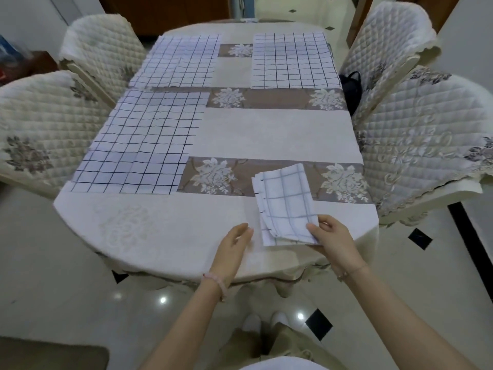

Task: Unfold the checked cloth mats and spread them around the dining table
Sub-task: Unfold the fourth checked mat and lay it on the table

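One folded checked mat between the hands | right hand pinches its near corner | left hand relaxed, empty, just beside it | probably light, limp: take loose corner layers

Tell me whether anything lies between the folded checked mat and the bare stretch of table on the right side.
Nothing visible does. The right hand pinches the folded mat at its near corner, and the tablecloth beyond it lies bare up to the far right mat. The left hand is open beside the folded mat.
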